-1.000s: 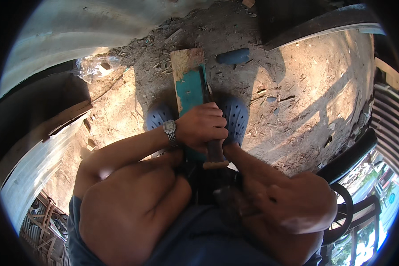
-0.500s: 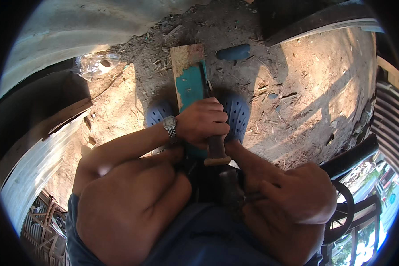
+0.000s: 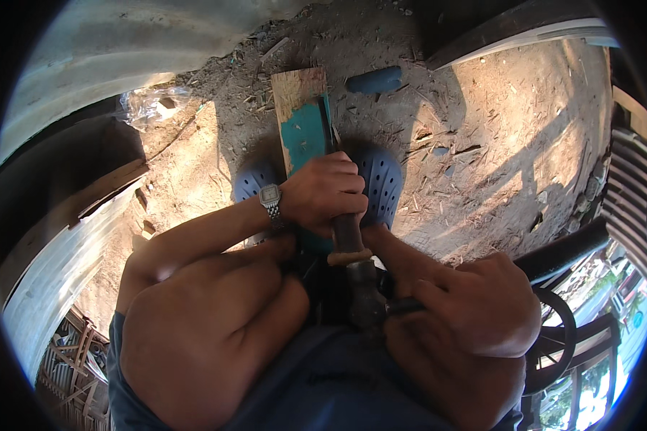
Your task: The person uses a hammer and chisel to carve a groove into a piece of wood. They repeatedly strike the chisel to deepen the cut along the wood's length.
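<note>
Hands: L [image 3: 323, 192] grips chisel [image 3: 346, 233] handle, R [image 3: 474, 302] holds hammer [image 3: 366, 291].

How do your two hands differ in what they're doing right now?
The left hand lies farther out, over the board; the right hand sits close in by the knee. The left hand is fisted around a wooden handle; the right hand's fingers curl more loosely, and what they hold is hidden. The left wrist wears a watch; the right shows none. Both hands are bare.
</note>
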`<state>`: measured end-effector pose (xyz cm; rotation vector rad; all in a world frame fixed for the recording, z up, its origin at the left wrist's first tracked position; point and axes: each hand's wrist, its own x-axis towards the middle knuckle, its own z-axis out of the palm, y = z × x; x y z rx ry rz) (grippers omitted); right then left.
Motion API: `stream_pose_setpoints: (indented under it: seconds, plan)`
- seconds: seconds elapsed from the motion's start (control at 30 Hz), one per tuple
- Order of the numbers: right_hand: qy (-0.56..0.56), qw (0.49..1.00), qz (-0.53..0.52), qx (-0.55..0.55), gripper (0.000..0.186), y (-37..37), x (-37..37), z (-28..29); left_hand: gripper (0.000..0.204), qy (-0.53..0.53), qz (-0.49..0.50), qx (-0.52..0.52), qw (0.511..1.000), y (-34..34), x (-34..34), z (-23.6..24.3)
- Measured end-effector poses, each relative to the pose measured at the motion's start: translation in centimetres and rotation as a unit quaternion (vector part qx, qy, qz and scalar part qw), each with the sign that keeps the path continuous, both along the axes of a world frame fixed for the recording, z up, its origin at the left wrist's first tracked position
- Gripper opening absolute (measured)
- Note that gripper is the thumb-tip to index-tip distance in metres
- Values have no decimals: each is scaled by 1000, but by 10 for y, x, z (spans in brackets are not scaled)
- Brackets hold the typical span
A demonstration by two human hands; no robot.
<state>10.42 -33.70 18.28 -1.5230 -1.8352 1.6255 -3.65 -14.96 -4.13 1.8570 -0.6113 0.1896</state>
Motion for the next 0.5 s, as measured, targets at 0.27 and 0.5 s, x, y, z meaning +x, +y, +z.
stream_pose_setpoints:
  seconds: [0.27, 0.5]
  plan:
    - [8, 1000, -4, 0, 28, -3, 2, -2, 21, 0, -8, -14, 1000, 4, 3, 2]
    - [12, 1000, -7, 0, 28, -4, 2, -2, 22, -3, -4, -2, 1000, 1, 1, 2]
